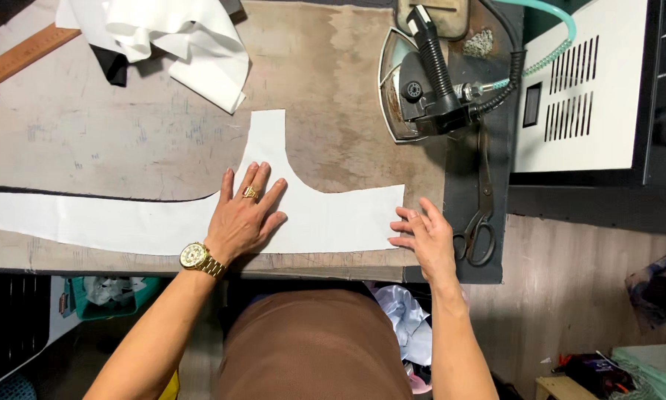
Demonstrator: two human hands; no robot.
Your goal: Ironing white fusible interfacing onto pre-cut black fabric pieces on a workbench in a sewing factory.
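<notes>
The white fabric piece (125,222) lies flat on the worktop (125,133), its long axis running left to right, with a curved tab rising away from the person near the middle. The left hand (244,218) rests on it, palm down, fingers (253,181) spread and released (pressing, not gripping). The right hand (425,237) sits at the piece's right end, fingers loosely curled and touching the edge. Scissors (480,222) lie just beside the right hand; a steam iron (422,81) stands farther off.
</notes>
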